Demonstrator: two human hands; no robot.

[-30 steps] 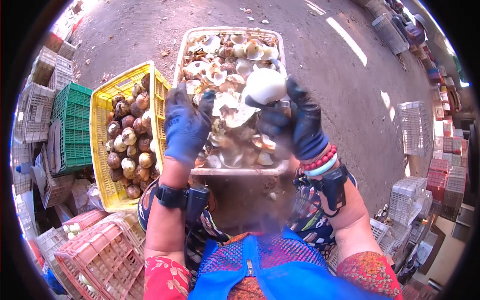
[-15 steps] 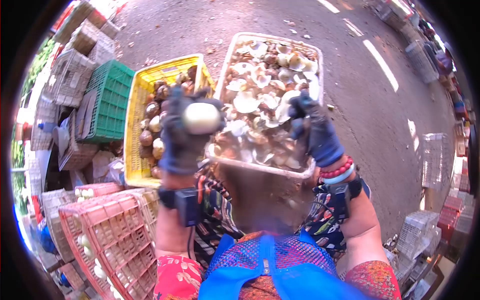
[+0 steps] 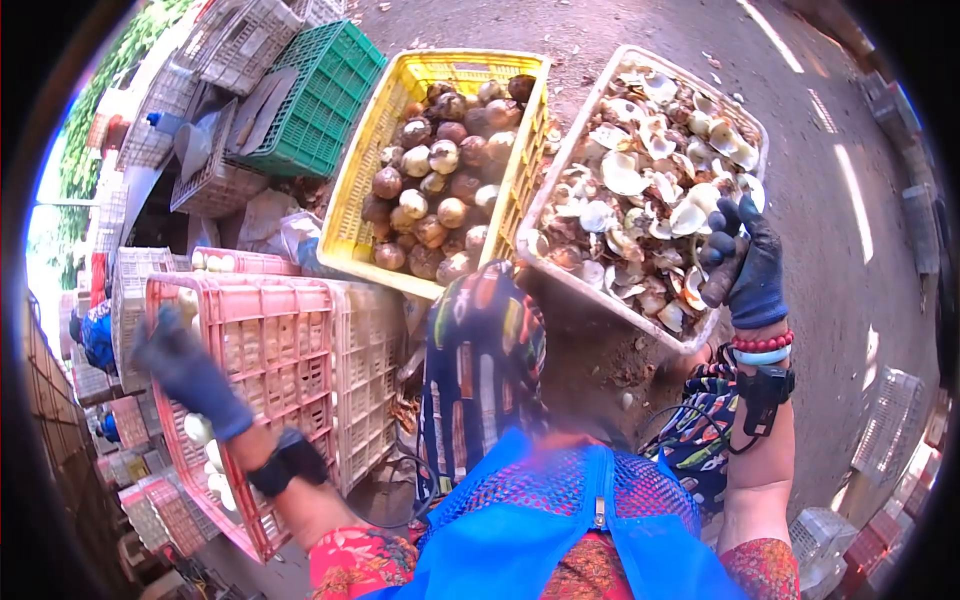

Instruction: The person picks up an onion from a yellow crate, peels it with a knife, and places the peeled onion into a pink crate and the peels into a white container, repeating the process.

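Observation:
My left hand (image 3: 190, 370), in a dark blue glove, reaches over the pink crate (image 3: 265, 320) on the left. Motion blur smears its fingers, and whether it holds anything is hidden. Whitish peeled balls (image 3: 215, 458) lie inside that crate. My right hand (image 3: 750, 265), also gloved, is closed around a dark brown, stubby handle-like piece (image 3: 722, 278), at the right edge of a pale crate (image 3: 640, 322). That crate is heaped with broken white-and-brown shell pieces (image 3: 622, 172). Left of it, a yellow crate (image 3: 385, 265) holds several brown, coconut-like balls (image 3: 430, 232), some with pale patches.
A green crate (image 3: 320, 100) rests among stacked pale crates (image 3: 235, 45) at the upper left. A second crate (image 3: 368, 370) stands against the pink one. My knee in patterned trousers (image 3: 480, 350) is close to the yellow crate. More crates (image 3: 890, 420) line the right side.
My left hand has swung from above the yellow crate, where it held a white peeled ball, left to the pink crate. My right hand stays by the shell crate. The view has turned left.

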